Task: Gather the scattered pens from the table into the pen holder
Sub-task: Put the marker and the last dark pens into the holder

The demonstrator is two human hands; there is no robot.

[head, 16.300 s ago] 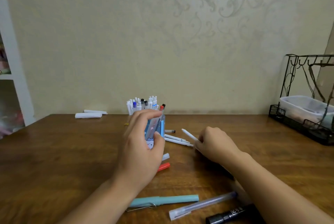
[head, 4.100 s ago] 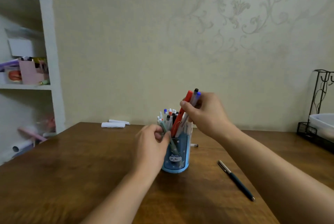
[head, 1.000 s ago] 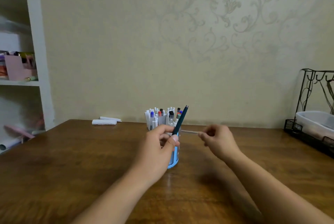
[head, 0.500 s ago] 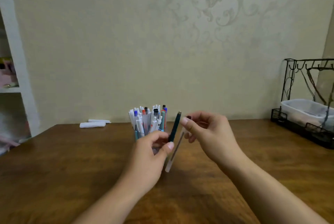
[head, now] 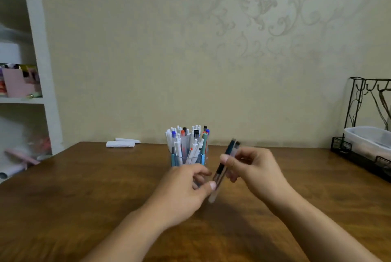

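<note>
I have two pens bunched together, a dark teal pen (head: pixel 224 160) and a clear-barrelled pen (head: pixel 215 193), tilted tops toward one o'clock, just to the right of the blue pen holder (head: pixel 188 159). My right hand (head: pixel 257 171) pinches them near the top; my left hand (head: pixel 182 192) steadies the lower end with thumb and fingertips (exact contact is blurred). The holder is at twelve o'clock, already crowded. I'd square both tips, lift above the standing pens, aim for a gap on the right side, and lower them straight down so nothing tips out.
</note>
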